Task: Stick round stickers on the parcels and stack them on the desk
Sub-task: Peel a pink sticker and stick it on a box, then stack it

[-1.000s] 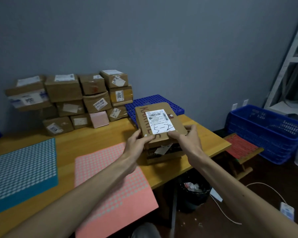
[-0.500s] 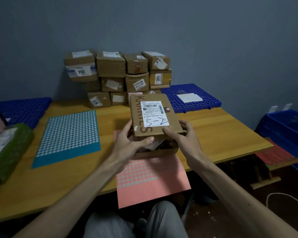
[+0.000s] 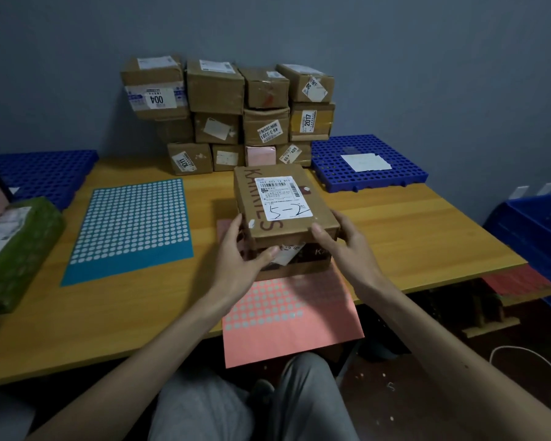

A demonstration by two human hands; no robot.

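Now the left hand [image 3: 239,259] and right hand [image 3: 347,246] curl round the near corners of the labelled parcel [image 3: 283,205], holding it over the pink sticker sheet [image 3: 287,313] on the table [image 3: 411,237]. Best to set it down flat (label up), freeing one hand to peel a sticker.

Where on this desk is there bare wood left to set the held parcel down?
Widest bare wood: right of the held parcel, between the right blue grid mat and the front edge of the desk. Also in front of the blue sticker sheet, left of the pink sheet. Crowded: back centre with the parcel stack, left with the green parcel.
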